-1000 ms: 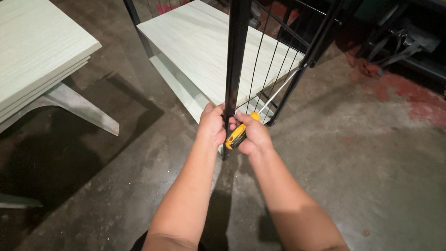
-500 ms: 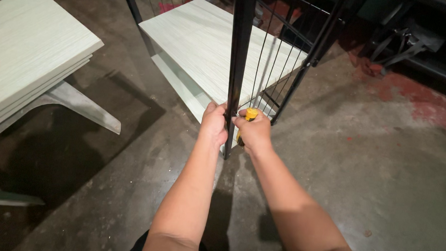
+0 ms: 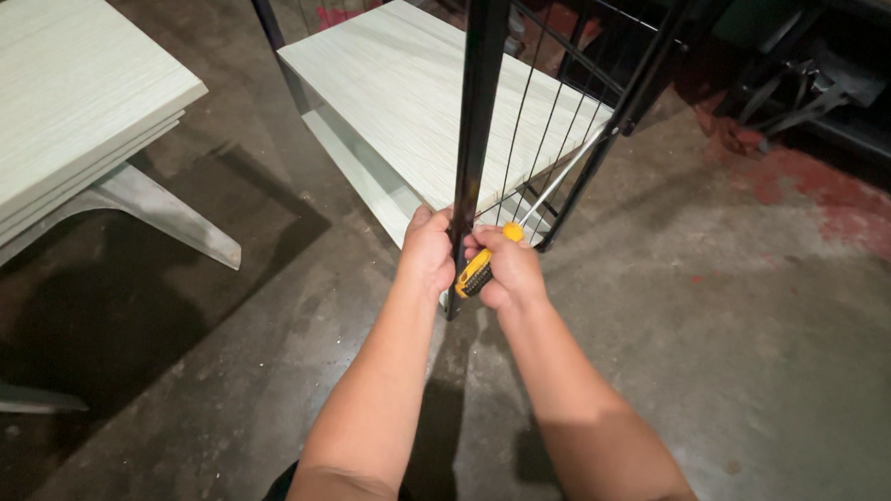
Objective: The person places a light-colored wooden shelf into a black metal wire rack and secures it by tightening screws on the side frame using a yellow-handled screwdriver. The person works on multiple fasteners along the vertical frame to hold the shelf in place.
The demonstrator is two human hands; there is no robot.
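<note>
Nearest the camera, both forearms reach forward and meet at a black post [image 3: 477, 112] that stands upright on the concrete floor [image 3: 740, 394]. Left hand [image 3: 428, 252] is wrapped closed around the post near its lower end, fingers curled round the far side, apparently to steady it. Right hand [image 3: 505, 273] sits just beside it, touching the post's right side, fist shut on a screwdriver [image 3: 485, 262] with a yellow-and-black handle; the silver shaft runs up and to the right, away from the hands, toward the wire panel [image 3: 551, 135]. Tip of the shaft is lost among the wires; cannot tell what it meets. Handle lies low and slanted, so the tool points away from the body. Just behind the post, a pale wood-grain board [image 3: 412, 99] rests inside the black frame, tilted, with a second board edge below it. To the left, well apart, a stack of similar boards [image 3: 51, 113] sits raised off the floor. Far right, dark metal parts, too dim to identify.
</note>
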